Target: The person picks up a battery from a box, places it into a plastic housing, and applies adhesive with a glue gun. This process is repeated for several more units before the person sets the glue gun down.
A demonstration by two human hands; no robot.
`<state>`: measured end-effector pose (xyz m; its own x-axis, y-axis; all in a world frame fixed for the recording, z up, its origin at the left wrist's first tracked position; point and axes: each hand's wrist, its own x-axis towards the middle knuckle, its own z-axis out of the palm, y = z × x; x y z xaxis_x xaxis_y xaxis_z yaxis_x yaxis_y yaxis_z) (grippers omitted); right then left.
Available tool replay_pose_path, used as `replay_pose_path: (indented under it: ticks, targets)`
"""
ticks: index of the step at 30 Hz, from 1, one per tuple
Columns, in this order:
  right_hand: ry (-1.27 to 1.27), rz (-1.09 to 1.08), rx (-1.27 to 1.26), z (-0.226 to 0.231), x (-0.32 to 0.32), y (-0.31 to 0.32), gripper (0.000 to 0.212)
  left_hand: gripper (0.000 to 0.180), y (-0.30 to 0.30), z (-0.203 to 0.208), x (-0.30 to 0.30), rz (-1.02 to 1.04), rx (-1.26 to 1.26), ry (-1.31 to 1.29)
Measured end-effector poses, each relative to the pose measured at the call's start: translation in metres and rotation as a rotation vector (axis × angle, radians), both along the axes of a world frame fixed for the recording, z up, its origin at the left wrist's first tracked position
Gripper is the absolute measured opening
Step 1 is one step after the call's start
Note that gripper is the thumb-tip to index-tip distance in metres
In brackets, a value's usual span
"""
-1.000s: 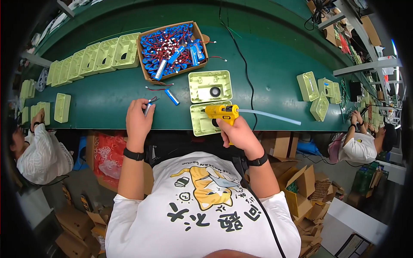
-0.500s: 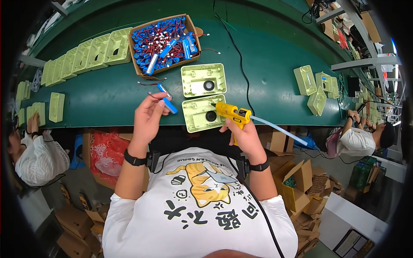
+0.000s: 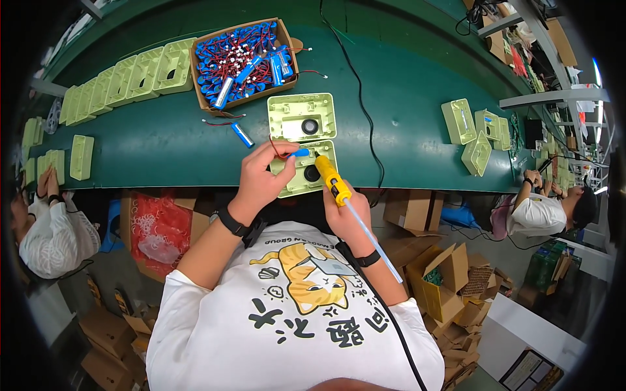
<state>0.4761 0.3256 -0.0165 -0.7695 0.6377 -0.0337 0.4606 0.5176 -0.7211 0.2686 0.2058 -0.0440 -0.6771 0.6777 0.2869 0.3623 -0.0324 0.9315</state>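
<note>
My left hand (image 3: 263, 174) pinches a blue cylindrical battery (image 3: 299, 153) with red and black wires over the near pale-green plastic housing (image 3: 289, 189). My right hand (image 3: 345, 220) is wrapped round a yellow glue gun (image 3: 332, 180), and a long translucent glue stick (image 3: 373, 241) sticks out of its back. The gun's dark nozzle is close to the battery's right end; whether they touch I cannot tell. A round black part (image 3: 312, 173) sits inside the near housing. Just beyond stands a second open housing (image 3: 282, 135) with a similar round part. Another blue battery (image 3: 242, 135) lies to the left.
A cardboard box (image 3: 203, 98) full of wired blue batteries stands at the back. Left of it runs a row of green housings (image 3: 147, 72); more housings (image 3: 458, 122) lie at the right. A black cable (image 3: 362, 98) crosses the green table (image 3: 417, 156). Co-workers sit at both sides.
My left hand has carried the battery rightward to the near housing. The glue gun has swung round so its nozzle points away from me, towards the battery.
</note>
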Motion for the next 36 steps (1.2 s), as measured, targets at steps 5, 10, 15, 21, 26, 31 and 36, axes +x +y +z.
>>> replay_pose_path:
  ticks: [5, 10, 15, 21, 26, 31, 36]
  targets:
    - [-0.045, -0.007, -0.017, 0.000, 0.002, 0.001, 0.018, 0.022, -0.003, 0.002, 0.000, -0.035, 0.010, 0.207]
    - [0.079, -0.045, -0.232, 0.010, 0.002, 0.005, 0.020, 0.023, -0.005, 0.000, 0.000, -0.050, -0.019, 0.242]
    - [0.055, -0.049, -0.373, -0.004, 0.011, 0.010, 0.027, 0.023, -0.008, 0.002, -0.004, -0.073, -0.052, 0.245]
    - [-0.016, -0.049, -0.288, -0.011, 0.017, 0.014, 0.034, 0.023, -0.008, 0.002, -0.007, -0.122, -0.084, 0.319]
    - [0.049, -0.139, -0.564, 0.010, 0.015, 0.012, 0.039, 0.020, -0.009, 0.010, -0.013, -0.201, -0.173, 0.467]
    - [0.112, -0.130, -0.579, -0.009, 0.018, 0.011, 0.039, 0.023, -0.011, 0.018, -0.023, -0.304, -0.372, 0.697]
    - [0.128, -0.099, -0.537, -0.025, 0.020, 0.009, 0.036, 0.014, -0.011, 0.025, -0.025, -0.273, -0.458, 0.813]
